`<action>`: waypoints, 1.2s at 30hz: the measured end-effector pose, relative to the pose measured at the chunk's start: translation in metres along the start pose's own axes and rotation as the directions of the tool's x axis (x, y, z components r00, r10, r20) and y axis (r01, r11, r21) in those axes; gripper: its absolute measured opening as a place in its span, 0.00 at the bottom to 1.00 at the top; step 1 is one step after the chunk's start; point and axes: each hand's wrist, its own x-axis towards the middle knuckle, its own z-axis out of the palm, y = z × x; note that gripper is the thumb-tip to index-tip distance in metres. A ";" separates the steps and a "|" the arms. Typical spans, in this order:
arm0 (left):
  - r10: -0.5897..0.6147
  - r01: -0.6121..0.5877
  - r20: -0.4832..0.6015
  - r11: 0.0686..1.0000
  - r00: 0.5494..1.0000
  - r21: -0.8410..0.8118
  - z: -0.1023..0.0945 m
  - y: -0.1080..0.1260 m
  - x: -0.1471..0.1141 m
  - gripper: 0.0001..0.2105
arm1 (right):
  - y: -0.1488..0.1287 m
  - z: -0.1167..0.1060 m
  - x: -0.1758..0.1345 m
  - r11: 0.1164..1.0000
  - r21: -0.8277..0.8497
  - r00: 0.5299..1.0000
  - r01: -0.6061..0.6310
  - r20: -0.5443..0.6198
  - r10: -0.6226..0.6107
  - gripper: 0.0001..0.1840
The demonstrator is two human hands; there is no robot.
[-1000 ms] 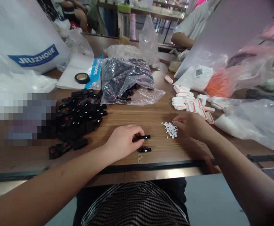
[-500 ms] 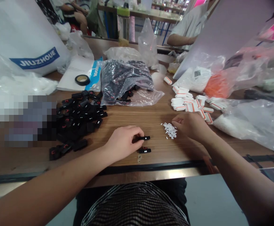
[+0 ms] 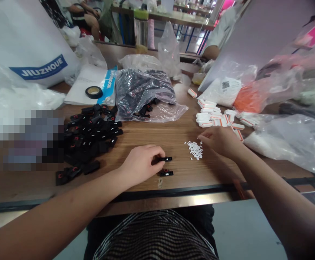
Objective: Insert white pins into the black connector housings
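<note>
My left hand (image 3: 144,163) pinches a black plastic connector block (image 3: 167,159) at the table's middle, with a white dot on the block's near side. Just in front of it lies a second black connector block (image 3: 166,173) bearing white dots and a bit of red. To the right is a small heap of white pegs (image 3: 195,150). My right hand (image 3: 219,140) is at the heap's right edge, thumb and forefinger together; whether a peg is between them is too small to tell.
Black connectors (image 3: 92,135) are piled at left, with more in a clear bag (image 3: 146,92) behind. Black tape (image 3: 93,92) lies on papers. White pieces with orange stripes (image 3: 213,113) sit beyond my right hand. Plastic bags (image 3: 281,141) crowd the right. A bottle (image 3: 141,30) stands behind.
My right hand has shifted very slightly at the edge of the white pegs. My left hand keeps its hold on the connector block. A person's arm in the background has moved.
</note>
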 end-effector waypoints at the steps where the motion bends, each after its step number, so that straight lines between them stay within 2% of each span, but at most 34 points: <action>1: 0.002 -0.002 -0.001 1.000 1.000 0.001 0.000 0.000 0.000 0.03 | -0.002 0.001 0.001 1.000 -0.008 1.000 -0.018 0.000 0.018 0.14; 6: 0.014 -0.014 -0.007 1.000 1.000 0.007 0.000 -0.001 0.000 0.04 | -0.010 0.003 0.002 0.991 -0.032 0.992 -0.127 0.000 0.128 0.13; 10: 0.021 -0.021 -0.016 1.000 1.000 0.001 0.001 -0.001 0.000 0.04 | -0.013 0.006 -0.002 0.992 -0.084 0.995 -0.098 -0.035 0.096 0.14; 12: 0.028 -0.028 -0.021 1.000 0.999 0.002 0.001 -0.001 0.000 0.04 | -0.015 0.009 -0.004 0.995 -0.028 0.993 -0.098 -0.072 0.096 0.13; 14: 0.032 -0.032 -0.025 0.999 0.999 0.004 0.001 -0.001 0.000 0.04 | -0.021 0.011 -0.007 0.988 0.107 0.990 -0.114 -0.077 0.122 0.11; 15: 0.030 -0.030 -0.024 1.000 0.999 0.003 0.001 -0.001 0.000 0.04 | -0.027 0.011 -0.010 0.977 0.193 0.991 -0.091 -0.082 0.108 0.10; 17: 0.019 -0.019 -0.021 1.000 1.000 0.003 0.001 0.000 -0.001 0.03 | -0.044 0.009 -0.017 0.931 0.362 0.994 0.052 -0.113 -0.012 0.08; 19: 0.009 -0.009 -0.019 1.000 1.000 0.001 0.001 0.000 -0.001 0.03 | -0.067 0.006 -0.024 0.823 0.504 0.965 0.262 -0.163 -0.208 0.06; 21: 0.002 -0.003 -0.020 1.000 1.000 -0.007 0.001 0.000 -0.001 0.03 | -0.087 0.006 -0.031 0.744 0.577 0.940 0.337 -0.169 -0.295 0.05; 24: 0.003 -0.003 -0.025 1.000 1.000 -0.019 0.001 0.000 -0.001 0.03 | -0.104 0.011 -0.035 0.692 0.629 0.930 0.353 -0.157 -0.331 0.04; 27: 0.019 -0.020 -0.029 1.000 0.999 -0.013 0.001 0.000 -0.001 0.04 | -0.106 0.019 -0.034 0.679 0.646 0.930 0.349 -0.150 -0.335 0.04; 33: 0.024 -0.024 -0.030 1.000 0.999 0.002 0.001 -0.001 0.000 0.03 | -0.104 0.022 -0.033 0.694 0.612 0.919 0.378 -0.162 -0.359 0.04; 36: 0.030 -0.030 -0.022 1.000 0.999 -0.002 0.001 -0.001 0.000 0.03 | -0.107 0.018 -0.035 0.734 0.520 0.897 0.438 -0.196 -0.396 0.04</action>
